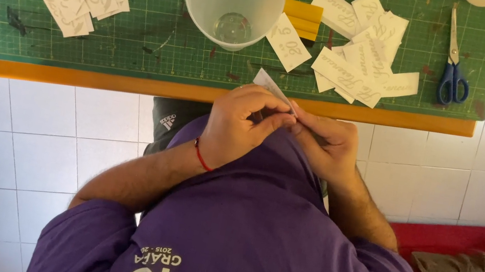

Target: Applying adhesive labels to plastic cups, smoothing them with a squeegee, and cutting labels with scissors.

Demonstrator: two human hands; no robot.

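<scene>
Left hand (238,122) and right hand (324,145) pinch one white paper slip (271,86) with narrow fingers, just off the orange table edge (132,85) beneath the green cutting mat (159,42); white tiled floor (42,140) below.

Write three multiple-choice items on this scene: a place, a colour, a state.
1. Where do the blue-handled metal scissors lie? A) right end of the green cutting mat B) the floor C) a cup
2. What colour is the left hand's cord bracelet? A) blue B) red C) white
3. How is the small white paper slip held? A) flat on the mat B) taped down C) pinched by both hands
Answers: A, they rest by the mat's right edge; B, the band is red; C, the right hand joins the left on it.
</scene>
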